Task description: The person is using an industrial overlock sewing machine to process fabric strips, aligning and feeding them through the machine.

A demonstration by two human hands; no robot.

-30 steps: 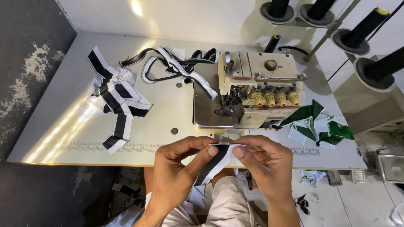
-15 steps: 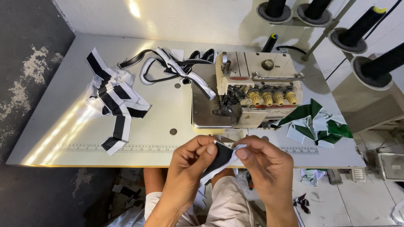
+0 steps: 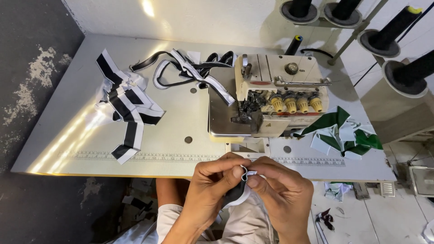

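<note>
Head view, log entry.
A: Table (image 3: 68,135) fills frame; sewing machine (image 3: 266,106) centre; strip pile (image 3: 126,106) upper left.
B: Hands?
A: Left hand (image 3: 210,190) and right hand (image 3: 280,192) both pinch folded strip (image 3: 239,192), lower centre, between fingertips, hanging downward; equally near.

Bare forearms, pale cream trousers (image 3: 246,226)

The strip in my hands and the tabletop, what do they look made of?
The black-and-white strip, pinched between left hand and right hand, looks like soft fabric: it folds limply. The table looks like smooth laminate, glossy with glare, though that is uncertain.
</note>
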